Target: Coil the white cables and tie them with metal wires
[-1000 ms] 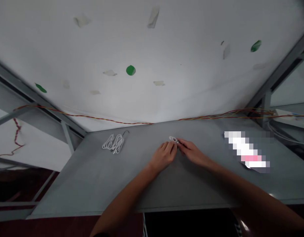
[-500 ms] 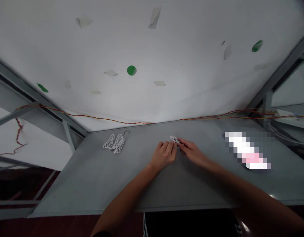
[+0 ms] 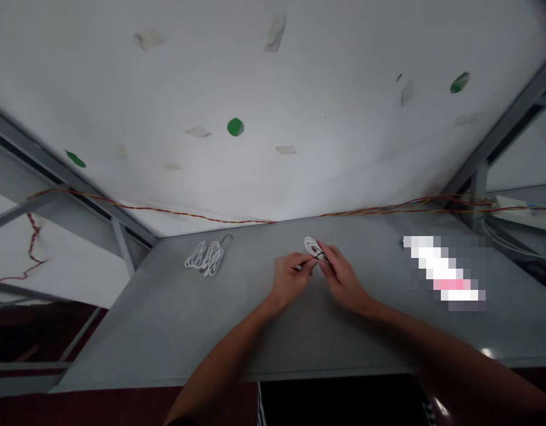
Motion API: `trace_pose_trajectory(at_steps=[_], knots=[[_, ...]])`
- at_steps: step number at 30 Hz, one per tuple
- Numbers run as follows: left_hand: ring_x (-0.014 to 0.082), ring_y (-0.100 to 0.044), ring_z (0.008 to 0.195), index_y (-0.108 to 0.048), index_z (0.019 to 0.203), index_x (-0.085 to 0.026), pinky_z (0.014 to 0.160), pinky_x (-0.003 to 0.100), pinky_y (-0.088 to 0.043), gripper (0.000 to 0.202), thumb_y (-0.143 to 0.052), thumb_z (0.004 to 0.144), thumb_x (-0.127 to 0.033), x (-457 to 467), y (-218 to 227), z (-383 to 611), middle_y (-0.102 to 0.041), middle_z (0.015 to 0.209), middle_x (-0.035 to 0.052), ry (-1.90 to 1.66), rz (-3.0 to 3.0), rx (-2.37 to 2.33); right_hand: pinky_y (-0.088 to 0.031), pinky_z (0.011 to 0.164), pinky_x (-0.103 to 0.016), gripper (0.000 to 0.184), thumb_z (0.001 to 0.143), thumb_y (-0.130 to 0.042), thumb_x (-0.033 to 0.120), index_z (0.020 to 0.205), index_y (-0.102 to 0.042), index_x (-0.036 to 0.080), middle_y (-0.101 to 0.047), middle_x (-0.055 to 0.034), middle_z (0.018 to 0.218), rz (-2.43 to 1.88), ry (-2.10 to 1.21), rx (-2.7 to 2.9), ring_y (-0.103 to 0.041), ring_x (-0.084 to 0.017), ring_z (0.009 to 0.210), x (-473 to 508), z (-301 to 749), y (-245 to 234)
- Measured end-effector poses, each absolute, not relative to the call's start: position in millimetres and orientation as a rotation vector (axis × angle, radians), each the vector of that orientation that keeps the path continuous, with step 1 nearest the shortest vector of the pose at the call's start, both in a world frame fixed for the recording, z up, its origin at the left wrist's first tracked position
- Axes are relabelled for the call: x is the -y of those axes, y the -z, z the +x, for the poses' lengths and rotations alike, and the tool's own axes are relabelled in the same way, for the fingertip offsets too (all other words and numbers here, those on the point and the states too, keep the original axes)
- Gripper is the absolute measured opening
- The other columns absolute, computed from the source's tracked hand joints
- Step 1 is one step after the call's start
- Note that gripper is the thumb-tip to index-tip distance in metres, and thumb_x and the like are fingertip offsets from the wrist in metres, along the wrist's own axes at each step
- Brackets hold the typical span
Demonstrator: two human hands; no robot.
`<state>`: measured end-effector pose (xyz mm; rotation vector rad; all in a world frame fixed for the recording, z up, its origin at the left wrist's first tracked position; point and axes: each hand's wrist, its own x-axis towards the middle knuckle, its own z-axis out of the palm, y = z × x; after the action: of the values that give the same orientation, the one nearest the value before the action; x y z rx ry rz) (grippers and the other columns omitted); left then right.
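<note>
Between my two hands, above the grey shelf (image 3: 237, 331), is a coiled white cable (image 3: 313, 246) with a thin black tie (image 3: 319, 255) around its middle. My right hand (image 3: 343, 278) grips the coil from the right, thumb and fingers closed on it. From the left, my left hand (image 3: 291, 277) pinches at the black tie with thumb and forefinger. The lower part of the coil is hidden by my fingers. Further left lies another white cable bundle (image 3: 206, 258), in two looped parts, a dark tie end (image 3: 228, 237) sticking out at its top.
A pixelated item (image 3: 441, 269) lies on the shelf at right. Twisted red and yellow wires (image 3: 175, 211) run along the back edge below the white wall panel (image 3: 343, 118), which bears green stickers (image 3: 235, 126) and tape pieces. Metal frame posts (image 3: 126, 242) bound both sides.
My left hand has turned from lying over the coil to a fingertip pinch at the tie. My right hand has tilted upward, so more of the coil and tie shows.
</note>
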<state>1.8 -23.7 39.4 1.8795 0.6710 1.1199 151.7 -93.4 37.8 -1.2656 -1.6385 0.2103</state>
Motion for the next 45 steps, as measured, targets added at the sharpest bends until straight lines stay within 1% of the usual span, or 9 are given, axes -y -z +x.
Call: trace_pose_trajectory(at_steps=[3, 7, 13, 19, 24, 27, 31, 36, 45], knots=[[0.0093, -0.053, 0.050, -0.074, 0.081, -0.011, 0.043, 0.020, -0.043, 0.035, -0.074, 0.081, -0.046, 23, -47, -3, -0.063, 0.066, 0.0028, -0.812, 1.438, -0.584, -0.049, 0.099, -0.041, 0.043, 0.104, -0.040, 0.031, 0.146, -0.048, 0.026, -0.060, -0.0117, 0.121, -1.181, -0.235, 1.722, -0.059, -0.024, 0.111, 95, 156, -44], [0.0101, -0.056, 0.054, -0.073, 0.078, -0.010, 0.040, 0.018, -0.040, 0.038, -0.083, 0.068, -0.045, 15, -51, -12, -0.064, 0.071, 0.0043, -0.649, 1.324, -0.520, -0.048, 0.097, -0.039, 0.030, 0.102, -0.046, 0.026, 0.130, -0.057, 0.026, -0.060, -0.0095, 0.117, -1.173, -0.297, 1.767, -0.058, -0.023, 0.110, 96, 160, -50], [0.0088, -0.051, 0.049, -0.072, 0.070, -0.011, 0.041, 0.018, -0.040, 0.023, -0.078, 0.068, -0.033, 6, -54, -20, -0.061, 0.059, 0.0013, -0.528, 1.460, -0.549, -0.049, 0.093, -0.038, 0.022, 0.097, -0.047, 0.015, 0.113, -0.060, 0.025, -0.059, -0.0081, 0.109, -1.135, -0.304, 1.855, -0.057, -0.021, 0.105, 94, 163, -45], [0.0107, -0.051, 0.050, -0.073, 0.074, -0.011, 0.042, 0.021, -0.040, 0.037, -0.077, 0.073, -0.047, 5, -48, -20, -0.060, 0.060, 0.0023, -0.507, 1.469, -0.488, -0.044, 0.099, -0.045, 0.024, 0.092, -0.053, 0.015, 0.072, -0.063, 0.021, -0.057, -0.0079, 0.125, -1.051, -0.139, 1.959, -0.052, -0.026, 0.121, 93, 167, -42], [0.0118, -0.056, 0.060, -0.075, 0.084, -0.015, 0.054, 0.022, -0.046, 0.022, -0.068, 0.087, -0.036, 9, -44, -15, -0.066, 0.068, 0.0029, -0.894, 1.837, -0.666, -0.046, 0.104, -0.045, 0.022, 0.097, -0.055, 0.042, 0.104, -0.071, 0.028, -0.054, -0.0086, 0.138, -1.191, -0.460, 1.479, -0.054, -0.026, 0.125, 86, 172, -51], [0.0136, -0.063, 0.073, -0.075, 0.091, -0.019, 0.069, 0.024, -0.050, 0.021, -0.057, 0.096, -0.027, 11, -35, -13, -0.072, 0.083, 0.0051, -1.126, 2.257, -0.695, -0.053, 0.086, -0.040, 0.045, 0.092, -0.057, 0.061, 0.114, -0.069, 0.023, -0.066, -0.0105, 0.112, -1.291, -0.938, 1.240, -0.065, -0.024, 0.098, 82, 174, -57], [0.0146, -0.067, 0.081, -0.073, 0.099, -0.021, 0.073, 0.024, -0.050, 0.024, -0.049, 0.098, -0.019, 13, -22, -12, -0.073, 0.093, 0.0067, -1.094, 2.615, -0.624, -0.049, 0.073, -0.032, 0.042, 0.086, -0.067, 0.057, 0.103, -0.070, 0.018, -0.065, -0.0046, 0.087, -1.217, -1.309, 1.413, -0.060, -0.017, 0.075, 82, 174, -58], [0.0144, -0.064, 0.074, -0.074, 0.090, -0.019, 0.070, 0.024, -0.048, 0.018, -0.056, 0.094, -0.021, 14, -30, -10, -0.072, 0.085, 0.0056, -1.023, 2.367, -0.695, -0.048, 0.080, -0.033, 0.024, 0.092, -0.062, 0.039, 0.104, -0.069, 0.019, -0.068, -0.0047, 0.094, -1.207, -0.960, 1.691, -0.061, -0.019, 0.086, 84, 174, -53], [0.0111, -0.054, 0.058, -0.073, 0.075, -0.013, 0.057, 0.022, -0.037, 0.013, -0.062, 0.079, -0.019, 14, -55, -14, -0.062, 0.060, 0.0000, -0.689, 1.901, -0.739, -0.051, 0.088, -0.038, 0.019, 0.098, -0.050, 0.023, 0.104, -0.068, 0.023, -0.068, -0.0090, 0.105, -1.226, -0.274, 1.933, -0.063, -0.022, 0.097, 87, 172, -51]])
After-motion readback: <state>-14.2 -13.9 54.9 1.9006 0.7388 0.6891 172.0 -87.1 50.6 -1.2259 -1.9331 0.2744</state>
